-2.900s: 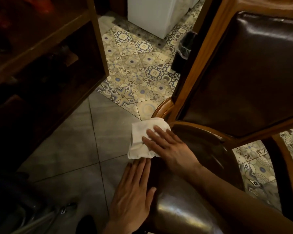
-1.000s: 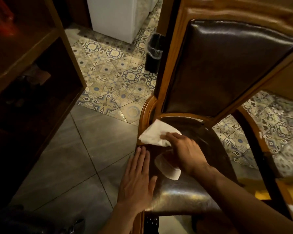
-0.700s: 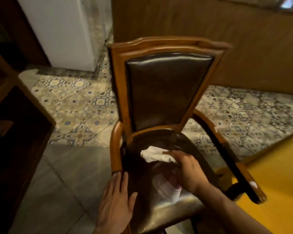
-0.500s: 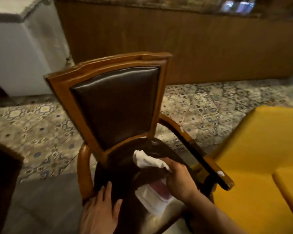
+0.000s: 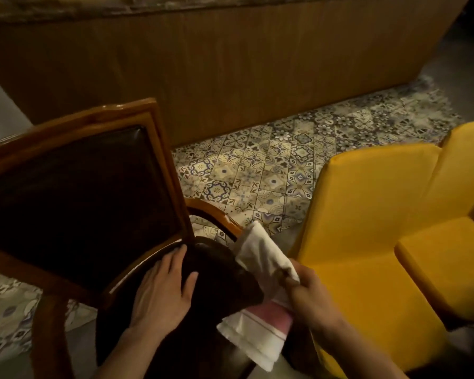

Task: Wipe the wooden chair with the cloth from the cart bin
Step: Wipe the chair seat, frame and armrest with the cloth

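Right hand (image 5: 308, 298) fisted around cloth (image 5: 260, 285), bunched at mid-length over right armrest of wooden chair (image 5: 159, 149). Cloth white, thin dark stripes and pink band near lower hem; upper end drapes along armrest, lower end hangs past seat edge. Left hand (image 5: 163, 289) empty, flat, fingers spread on dark glossy seat by backrest base. Yellow seat (image 5: 367, 214) just beside, right.

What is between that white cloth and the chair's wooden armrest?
Nothing visible. The right hand grips the white cloth with pink stripes, already draped over the curved wooden armrest; the left hand rests on the seat.
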`<state>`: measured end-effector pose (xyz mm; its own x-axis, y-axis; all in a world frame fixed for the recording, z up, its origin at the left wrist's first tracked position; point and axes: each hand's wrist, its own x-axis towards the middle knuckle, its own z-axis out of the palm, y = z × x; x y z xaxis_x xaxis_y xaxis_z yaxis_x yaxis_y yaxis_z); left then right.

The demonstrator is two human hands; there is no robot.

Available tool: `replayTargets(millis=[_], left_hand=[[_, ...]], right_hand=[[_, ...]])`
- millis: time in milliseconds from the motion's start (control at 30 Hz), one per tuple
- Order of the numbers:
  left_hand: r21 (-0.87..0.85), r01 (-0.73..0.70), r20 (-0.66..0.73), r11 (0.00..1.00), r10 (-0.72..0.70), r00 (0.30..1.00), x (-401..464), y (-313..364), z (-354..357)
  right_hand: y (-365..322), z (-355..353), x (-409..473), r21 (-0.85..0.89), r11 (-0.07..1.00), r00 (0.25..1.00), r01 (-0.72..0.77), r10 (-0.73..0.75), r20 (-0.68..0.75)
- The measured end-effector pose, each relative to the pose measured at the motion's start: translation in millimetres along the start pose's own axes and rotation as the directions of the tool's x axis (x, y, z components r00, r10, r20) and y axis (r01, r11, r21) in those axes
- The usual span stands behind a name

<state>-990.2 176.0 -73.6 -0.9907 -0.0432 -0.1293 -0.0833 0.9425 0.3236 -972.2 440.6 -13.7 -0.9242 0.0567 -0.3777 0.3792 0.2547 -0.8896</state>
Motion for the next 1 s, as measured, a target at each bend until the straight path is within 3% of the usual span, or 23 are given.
replayTargets(millis=[233,367,500,600,667,800,900,1000], left_hand=[[0.108,-0.16,-0.026,0.981,0.164,0.986,97.0,13.7,15.0],[0.109,-0.265,0.029,0.958,0.264,0.964,157.5,15.2,33.3],[0.1,-0.345,0.099,0.933,0.336,0.937,201.3,12.2,58.2],[0.142,-0.39,0.174,0.91,0.365,0.914,228.5,1.7,74.9],[0.174,-0.395,0.227,0.902,0.354,0.907,242.7,-7.8,83.3],[0.111,-0.449,0.223,0.887,0.418,0.881,250.9,-26.3,94.2],[0.098,-0.498,0.193,0.861,0.475,0.859,251.7,-38.1,98.6],[0.048,-0.516,0.189,0.855,0.5,0.845,253.4,-42.9,98.8]], right_hand=[[-9.3,-27.1,35.8,0.143,0.989,0.992,-0.032,0.049,-0.116],[-19.7,-16.7,70.0,0.022,0.999,0.989,0.04,-0.037,-0.145],[-22.8,7.1,117.0,-0.2,0.959,0.959,0.202,-0.235,-0.156],[-28.7,34.0,149.1,-0.354,0.87,0.901,0.343,-0.411,-0.139],[-25.2,52.9,171.1,-0.492,0.793,0.888,0.359,-0.453,-0.082],[-5.9,91.0,206.2,-0.77,0.55,0.926,0.324,-0.352,0.139],[16.2,114.1,219.8,-0.839,0.397,0.927,0.373,-0.192,0.321],[31.6,120.5,220.3,-0.875,0.289,0.921,0.388,-0.085,0.381]])
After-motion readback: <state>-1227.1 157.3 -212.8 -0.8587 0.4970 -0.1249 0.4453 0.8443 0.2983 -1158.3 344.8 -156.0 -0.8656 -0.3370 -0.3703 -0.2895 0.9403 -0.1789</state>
